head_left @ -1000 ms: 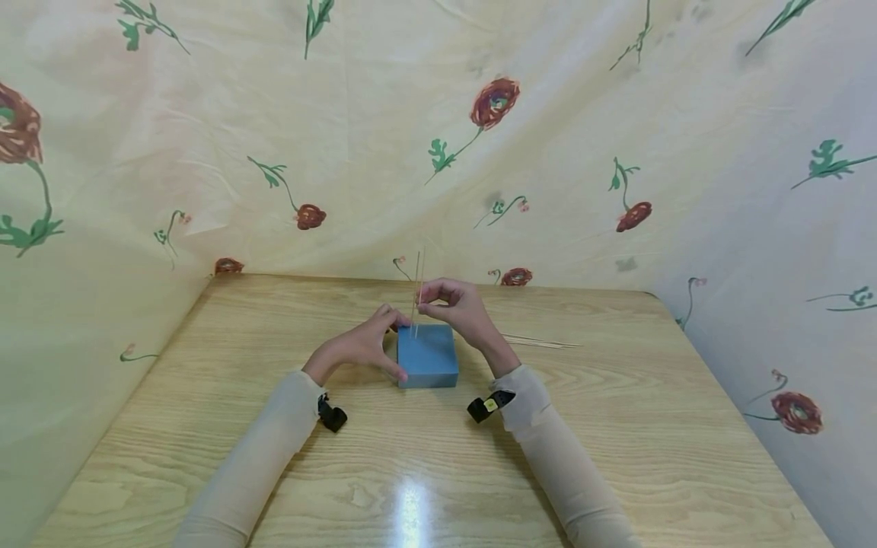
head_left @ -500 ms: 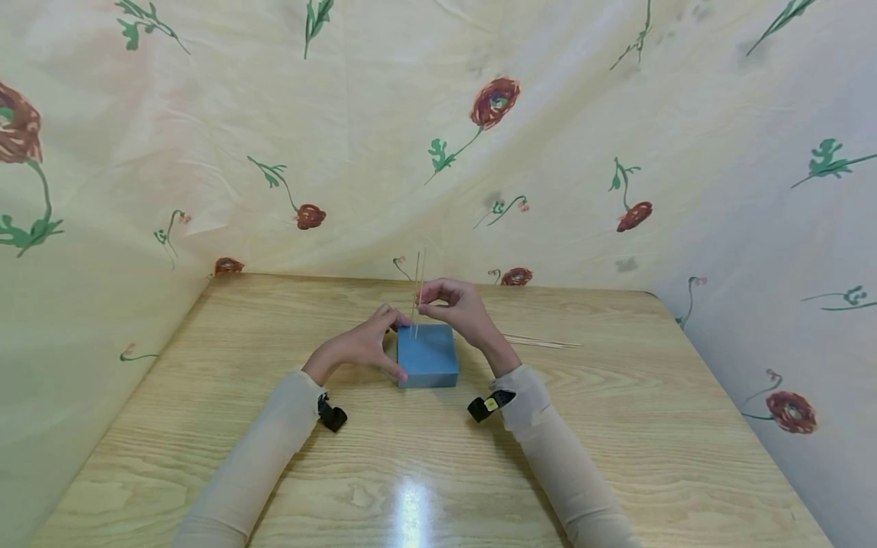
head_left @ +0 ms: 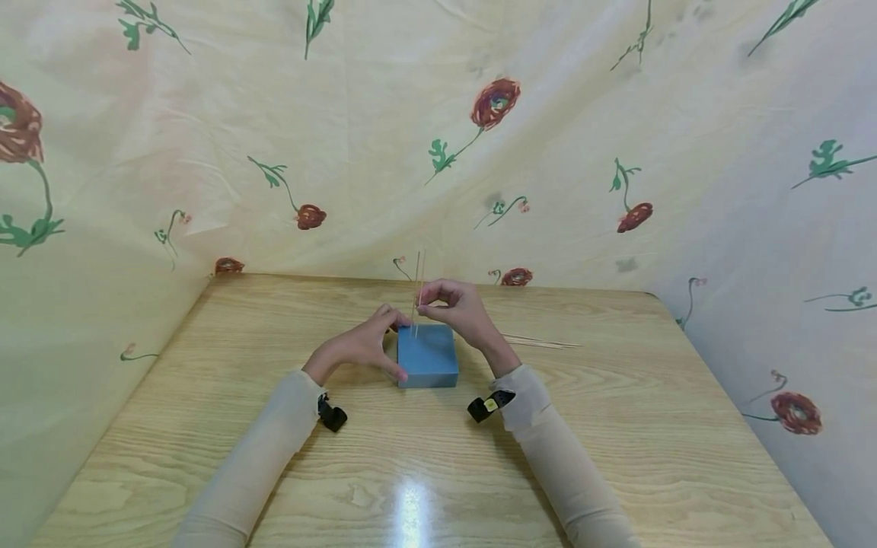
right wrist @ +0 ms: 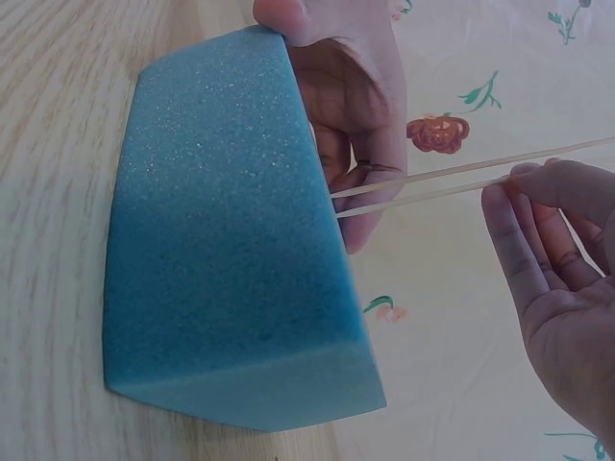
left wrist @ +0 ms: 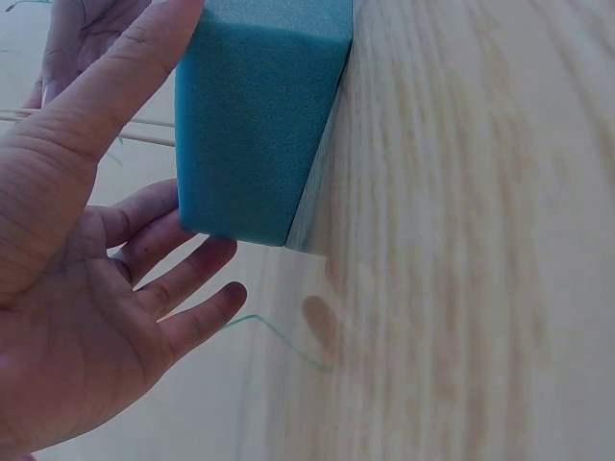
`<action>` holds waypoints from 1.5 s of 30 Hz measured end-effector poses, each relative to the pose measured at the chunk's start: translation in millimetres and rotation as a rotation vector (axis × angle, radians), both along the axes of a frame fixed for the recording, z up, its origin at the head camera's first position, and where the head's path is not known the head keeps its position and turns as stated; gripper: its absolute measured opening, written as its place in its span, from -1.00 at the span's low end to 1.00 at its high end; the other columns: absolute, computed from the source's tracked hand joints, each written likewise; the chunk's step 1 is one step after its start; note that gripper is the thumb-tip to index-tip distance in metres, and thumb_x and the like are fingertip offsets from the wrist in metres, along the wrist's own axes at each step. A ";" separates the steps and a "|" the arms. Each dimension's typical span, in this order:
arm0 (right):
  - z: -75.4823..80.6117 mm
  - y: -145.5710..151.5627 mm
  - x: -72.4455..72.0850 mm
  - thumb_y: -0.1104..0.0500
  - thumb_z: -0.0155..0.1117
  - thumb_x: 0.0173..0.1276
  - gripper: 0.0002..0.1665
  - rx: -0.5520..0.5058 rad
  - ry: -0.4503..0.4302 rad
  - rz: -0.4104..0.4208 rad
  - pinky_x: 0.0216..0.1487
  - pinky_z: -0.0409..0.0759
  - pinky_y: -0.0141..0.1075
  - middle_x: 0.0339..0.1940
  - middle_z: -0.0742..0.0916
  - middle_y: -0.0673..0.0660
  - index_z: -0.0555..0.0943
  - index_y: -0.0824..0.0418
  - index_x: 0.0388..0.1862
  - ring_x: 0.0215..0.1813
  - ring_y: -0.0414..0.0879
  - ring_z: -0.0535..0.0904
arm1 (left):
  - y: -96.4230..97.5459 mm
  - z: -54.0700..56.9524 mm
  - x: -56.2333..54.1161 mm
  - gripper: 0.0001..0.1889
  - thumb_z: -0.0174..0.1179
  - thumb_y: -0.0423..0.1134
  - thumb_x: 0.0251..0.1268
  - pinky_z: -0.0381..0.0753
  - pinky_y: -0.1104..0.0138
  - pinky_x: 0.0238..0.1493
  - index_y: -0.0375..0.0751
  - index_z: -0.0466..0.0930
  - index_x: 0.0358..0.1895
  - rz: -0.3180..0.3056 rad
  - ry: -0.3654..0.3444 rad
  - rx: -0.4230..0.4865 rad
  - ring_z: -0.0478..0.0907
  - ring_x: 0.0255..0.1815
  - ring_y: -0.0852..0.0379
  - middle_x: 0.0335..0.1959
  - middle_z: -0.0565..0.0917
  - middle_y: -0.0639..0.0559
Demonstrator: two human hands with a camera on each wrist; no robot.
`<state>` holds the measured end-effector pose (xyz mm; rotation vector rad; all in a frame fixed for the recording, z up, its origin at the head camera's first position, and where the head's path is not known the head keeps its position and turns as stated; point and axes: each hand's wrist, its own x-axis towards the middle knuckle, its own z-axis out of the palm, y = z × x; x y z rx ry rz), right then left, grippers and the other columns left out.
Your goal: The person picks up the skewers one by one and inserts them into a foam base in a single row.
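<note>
A blue foam block [head_left: 428, 356] lies on the table. My left hand [head_left: 359, 344] steadies it from the left, thumb at the near edge and fingers by the far corner. Two thin wooden skewers rise from the block's top near its far left corner. My right hand [head_left: 462, 310] pinches one skewer [right wrist: 423, 198] between thumb and fingertips, partway up. The other skewer [right wrist: 461, 171] stands close beside it, untouched by the fingertips in the right wrist view. The skewers' lower ends are hidden where they meet the foam.
Several loose skewers [head_left: 544, 342] lie on the wooden table [head_left: 658, 411] to the right of the block, partly behind the right wrist. A flowered cloth [head_left: 370, 114] hangs behind the table and along both sides.
The top of the pinched skewer sits very slightly lower than before. Both hands and the foam block keep almost the same position.
</note>
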<state>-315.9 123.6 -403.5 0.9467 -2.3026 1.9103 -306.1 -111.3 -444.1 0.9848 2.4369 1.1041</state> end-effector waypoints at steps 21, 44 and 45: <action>-1.0 0.4 1.2 0.40 0.38 0.35 -0.91 0.022 -0.018 -0.016 0.01 0.70 -0.31 -0.16 0.75 0.22 0.69 0.41 -0.19 -0.11 -0.10 0.70 | 1.7 -2.5 -0.9 0.06 0.64 0.15 -0.13 0.35 -0.02 0.43 -0.25 0.29 0.43 0.002 -0.008 -0.007 0.31 0.32 -0.12 0.20 0.30 -0.13; 2.0 2.2 1.0 0.38 0.39 0.36 -0.92 0.063 -0.016 -0.006 -0.02 0.70 -0.29 -0.16 0.76 0.25 0.70 0.38 -0.20 -0.11 -0.11 0.69 | 1.2 -3.9 -2.3 0.03 0.64 0.08 -0.07 0.34 -0.03 0.44 -0.24 0.27 0.43 -0.007 -0.018 0.004 0.29 0.33 -0.12 0.21 0.28 -0.12; 2.9 2.3 1.0 0.38 0.39 0.36 -0.92 0.068 -0.020 -0.002 -0.02 0.70 -0.29 -0.17 0.76 0.25 0.70 0.39 -0.19 -0.10 -0.11 0.69 | 1.1 -3.5 -2.0 0.03 0.64 0.09 -0.07 0.34 -0.03 0.44 -0.25 0.27 0.43 -0.006 -0.018 0.004 0.29 0.33 -0.11 0.21 0.28 -0.12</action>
